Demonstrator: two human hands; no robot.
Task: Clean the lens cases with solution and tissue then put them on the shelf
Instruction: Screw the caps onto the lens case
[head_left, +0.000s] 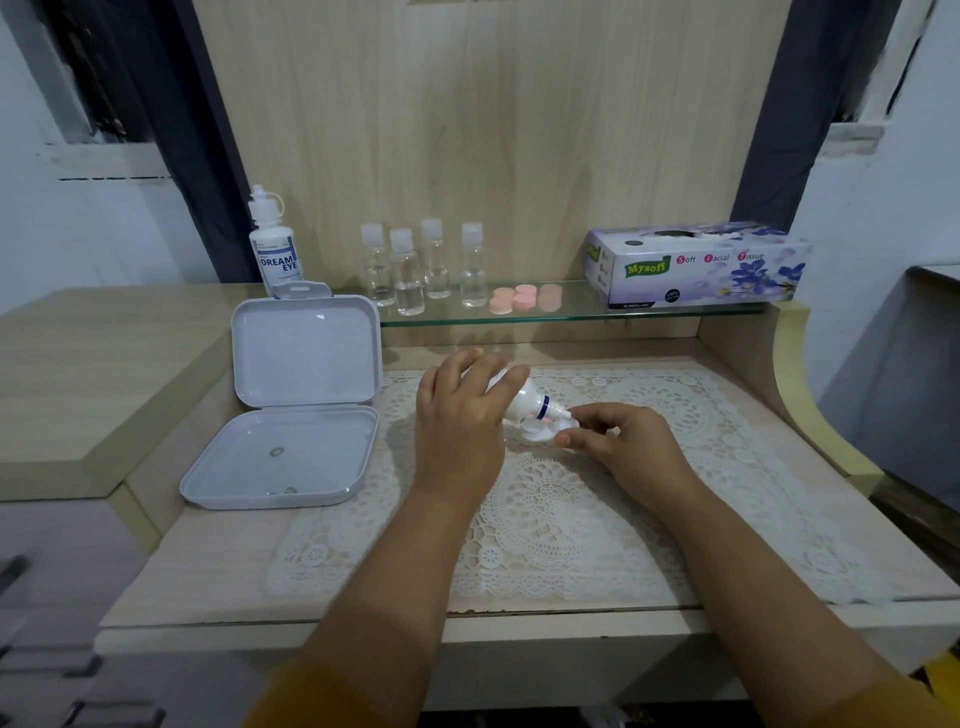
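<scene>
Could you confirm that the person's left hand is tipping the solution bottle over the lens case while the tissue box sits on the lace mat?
Not quite. The head view shows the tissue box on the glass shelf, not the lace mat. The left hand does tip the solution bottle over the lens case.

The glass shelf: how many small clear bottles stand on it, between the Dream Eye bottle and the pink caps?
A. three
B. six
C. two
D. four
D: four small clear bottles with white caps stand in a loose row on the glass shelf, left of the pink caps.

bottle (522, 397) body hidden, lens case (540, 431) partly covered
</scene>
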